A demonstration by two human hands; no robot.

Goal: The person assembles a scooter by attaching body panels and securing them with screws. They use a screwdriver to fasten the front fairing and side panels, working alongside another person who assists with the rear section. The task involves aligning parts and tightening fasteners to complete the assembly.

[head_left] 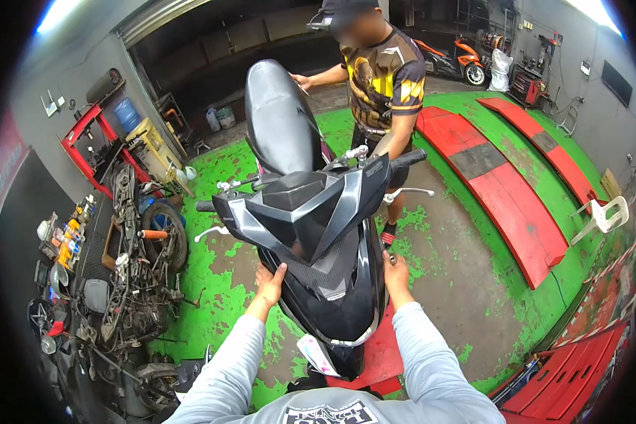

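A dark grey and black scooter (297,219) stands in front of me, its nose toward me and its long black seat (272,120) farther off. My left hand (267,284) holds the left side of its front fairing (332,311), with the thumb on top and the other fingers mostly hidden behind the edge. On the opposite side, my right hand (396,275) grips the fairing's right edge. A small dark spot shows at its fingers; I cannot tell what it is. Between the two hands, the front panels are glossy. White brake levers (408,193) stick out above them.
A co-worker (385,78) in a patterned shirt stands behind the scooter's right side, one hand at the seat. Stripped motorcycle frames and parts (131,283) crowd the left. Red ramps (502,191) and a white plastic chair (602,218) are at right, on the peeling green floor (226,311).
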